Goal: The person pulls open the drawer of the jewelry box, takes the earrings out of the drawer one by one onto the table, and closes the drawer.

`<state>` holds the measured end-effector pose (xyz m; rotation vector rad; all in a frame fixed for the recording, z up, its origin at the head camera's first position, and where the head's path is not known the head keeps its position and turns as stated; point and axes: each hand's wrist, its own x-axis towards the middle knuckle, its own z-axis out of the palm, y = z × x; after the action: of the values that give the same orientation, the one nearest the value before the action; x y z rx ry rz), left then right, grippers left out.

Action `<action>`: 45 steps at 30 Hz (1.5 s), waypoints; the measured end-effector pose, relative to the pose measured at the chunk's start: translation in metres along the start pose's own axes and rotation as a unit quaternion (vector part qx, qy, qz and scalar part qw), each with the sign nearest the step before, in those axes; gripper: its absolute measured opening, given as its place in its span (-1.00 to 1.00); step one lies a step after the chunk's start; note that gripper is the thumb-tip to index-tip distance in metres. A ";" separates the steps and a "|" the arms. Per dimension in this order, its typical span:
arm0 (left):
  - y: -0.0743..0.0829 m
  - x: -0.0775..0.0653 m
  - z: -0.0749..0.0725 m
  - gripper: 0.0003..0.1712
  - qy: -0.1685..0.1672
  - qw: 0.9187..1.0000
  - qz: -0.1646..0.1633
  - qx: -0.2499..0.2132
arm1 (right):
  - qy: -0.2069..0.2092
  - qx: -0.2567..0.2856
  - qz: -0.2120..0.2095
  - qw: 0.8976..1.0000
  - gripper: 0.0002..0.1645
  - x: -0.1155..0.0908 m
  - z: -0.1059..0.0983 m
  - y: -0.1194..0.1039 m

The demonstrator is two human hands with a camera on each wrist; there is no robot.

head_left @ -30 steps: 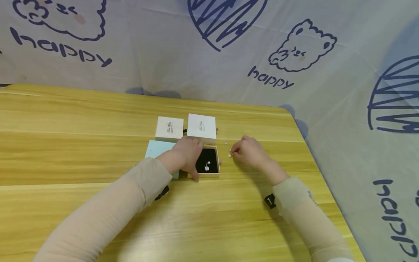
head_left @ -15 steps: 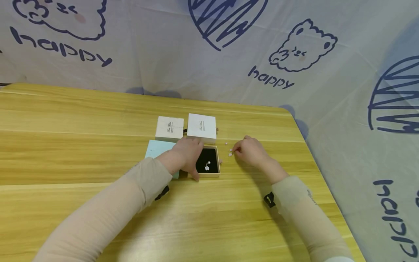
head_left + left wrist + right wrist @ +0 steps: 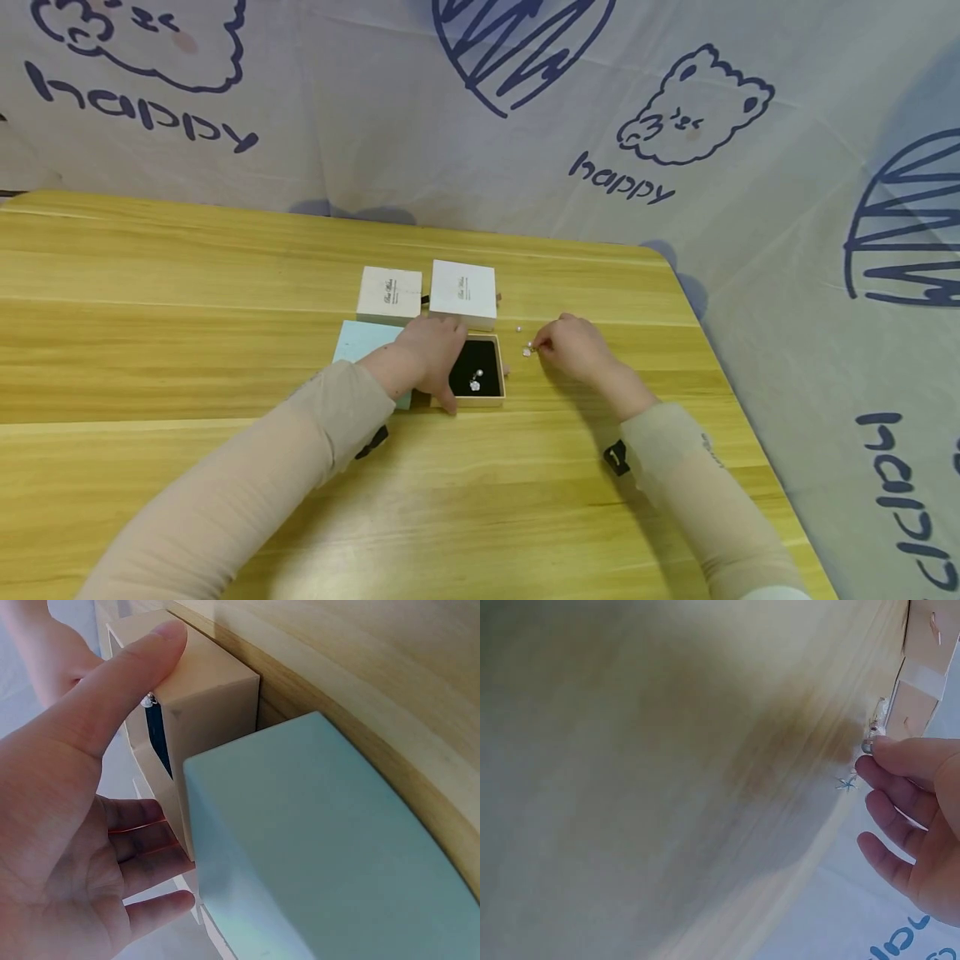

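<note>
My left hand [image 3: 429,352] spans an open jewelry box [image 3: 480,402] and grips it, thumb on the near wall and fingers toward the far side. In the left wrist view, the thumb lies along the outer wall of the beige box [image 3: 214,682]. On its black lining lies a flower earring [image 3: 476,385] with a pearl. Right of the box, my right hand [image 3: 576,350] pinches another earring [image 3: 527,351] between thumb and index finger, just above the table. In the right wrist view a small star-shaped piece [image 3: 847,783] shows beside the fingertips.
A pale blue box [image 3: 367,333] stands against the jewelry box's left side, partly under the left wrist. Behind are a cream box [image 3: 389,293] and a white box [image 3: 462,292]. A tiny pearl-like piece [image 3: 518,328] lies on the wooden table [image 3: 465,500]. A printed curtain hangs behind.
The right hand has shifted very slightly, and the earring in its fingertips has turned a little. The left hand and the boxes stay in place.
</note>
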<state>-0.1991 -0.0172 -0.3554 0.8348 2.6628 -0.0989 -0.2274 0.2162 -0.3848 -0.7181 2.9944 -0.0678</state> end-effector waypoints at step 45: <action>0.001 0.001 -0.001 0.10 -0.009 1.000 -0.005 -0.001 | 0.048 -0.057 -0.201 0.977 -0.91 -0.002 -0.002 -0.081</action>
<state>-0.1994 -0.0156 -0.3548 0.8162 2.6494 -0.1062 -0.1888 0.1448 -0.3783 -1.3621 2.9071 0.0531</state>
